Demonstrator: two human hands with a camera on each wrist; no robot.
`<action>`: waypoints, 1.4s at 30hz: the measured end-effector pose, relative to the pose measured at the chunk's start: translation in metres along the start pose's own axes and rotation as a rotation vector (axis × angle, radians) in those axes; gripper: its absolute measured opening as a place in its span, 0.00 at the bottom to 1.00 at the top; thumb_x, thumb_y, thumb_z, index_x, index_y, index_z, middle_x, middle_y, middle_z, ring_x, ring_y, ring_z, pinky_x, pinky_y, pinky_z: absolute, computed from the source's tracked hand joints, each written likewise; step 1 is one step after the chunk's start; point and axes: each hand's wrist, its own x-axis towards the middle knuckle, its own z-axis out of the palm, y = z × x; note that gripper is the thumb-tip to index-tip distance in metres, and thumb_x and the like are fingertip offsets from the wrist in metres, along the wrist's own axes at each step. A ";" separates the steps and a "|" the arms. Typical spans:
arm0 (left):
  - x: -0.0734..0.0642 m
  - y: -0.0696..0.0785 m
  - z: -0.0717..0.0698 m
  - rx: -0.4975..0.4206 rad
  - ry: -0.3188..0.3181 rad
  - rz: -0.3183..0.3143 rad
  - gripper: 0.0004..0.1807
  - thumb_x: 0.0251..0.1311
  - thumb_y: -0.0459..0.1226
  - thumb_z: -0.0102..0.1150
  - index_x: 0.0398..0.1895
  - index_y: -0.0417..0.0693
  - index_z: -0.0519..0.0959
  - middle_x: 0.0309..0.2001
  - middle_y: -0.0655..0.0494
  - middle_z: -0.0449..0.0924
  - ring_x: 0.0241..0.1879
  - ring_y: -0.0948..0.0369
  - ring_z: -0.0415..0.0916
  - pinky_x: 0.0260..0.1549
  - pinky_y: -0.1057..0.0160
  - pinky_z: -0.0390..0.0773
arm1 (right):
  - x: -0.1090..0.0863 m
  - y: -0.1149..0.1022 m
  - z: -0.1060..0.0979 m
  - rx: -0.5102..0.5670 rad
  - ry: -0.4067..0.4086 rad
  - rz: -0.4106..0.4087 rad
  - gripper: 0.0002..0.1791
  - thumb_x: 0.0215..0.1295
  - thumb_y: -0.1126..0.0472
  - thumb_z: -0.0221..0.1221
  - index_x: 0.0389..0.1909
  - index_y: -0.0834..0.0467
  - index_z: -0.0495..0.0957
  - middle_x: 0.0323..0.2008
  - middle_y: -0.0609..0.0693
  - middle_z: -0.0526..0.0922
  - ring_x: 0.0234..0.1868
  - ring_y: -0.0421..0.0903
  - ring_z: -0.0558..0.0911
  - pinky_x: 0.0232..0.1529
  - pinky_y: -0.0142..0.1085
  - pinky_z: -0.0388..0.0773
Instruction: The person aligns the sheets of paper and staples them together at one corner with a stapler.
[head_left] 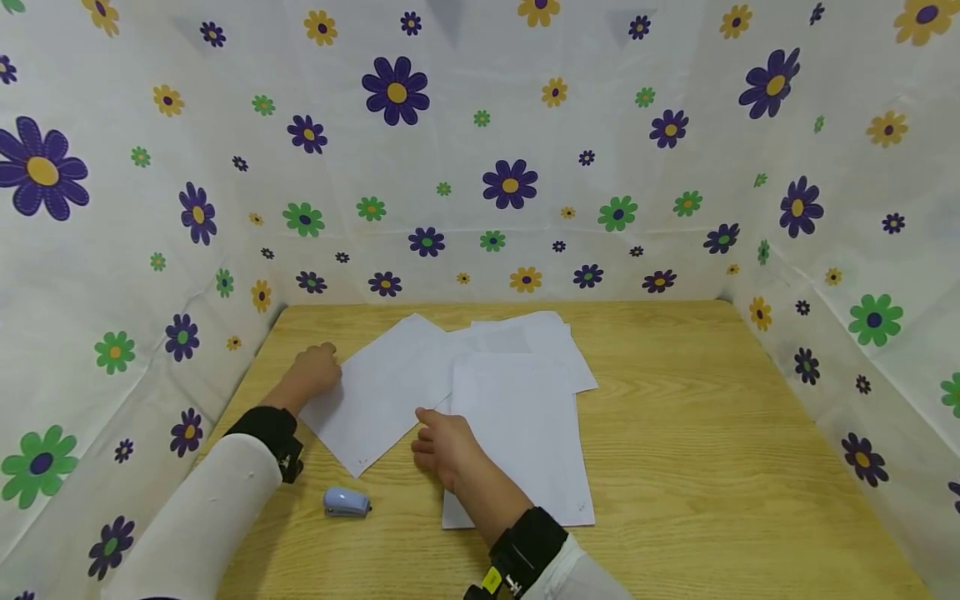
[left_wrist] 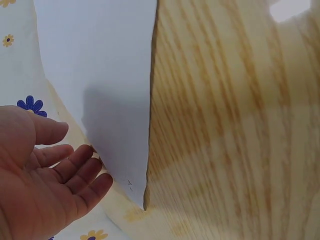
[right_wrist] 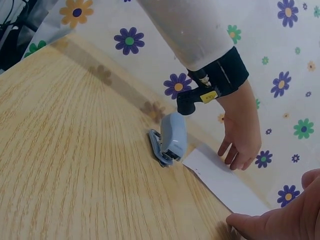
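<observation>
A tilted white sheet of paper [head_left: 390, 383] lies on the wooden table, with small marks near its front corner. At its left edge is my left hand [head_left: 317, 372], its relaxed fingertips at the paper's side in the left wrist view. My right hand [head_left: 448, 446] hovers over the left side of another white paper [head_left: 517, 450], its thumb toward the tilted sheet's edge and its fingers loosely bent. In the right wrist view, the thumb [right_wrist: 245, 223] is beside the tilted sheet; whether it touches is unclear. A small light-blue stapler [head_left: 347, 502] stands in front of the tilted sheet.
More white sheets [head_left: 581, 358] lie overlapped behind the front paper. Bare wooden tabletop [head_left: 697, 442] extends to the right. A white flower-patterned cloth [head_left: 450, 150] hangs behind the table and along both sides.
</observation>
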 end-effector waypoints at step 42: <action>-0.012 -0.004 0.018 -0.159 -0.021 -0.141 0.25 0.59 0.30 0.50 0.59 0.24 0.72 0.57 0.28 0.77 0.53 0.40 0.77 0.54 0.44 0.77 | 0.017 0.015 -0.005 0.109 -0.041 -0.093 0.24 0.77 0.65 0.51 0.65 0.77 0.64 0.57 0.70 0.73 0.53 0.56 0.78 0.66 0.54 0.73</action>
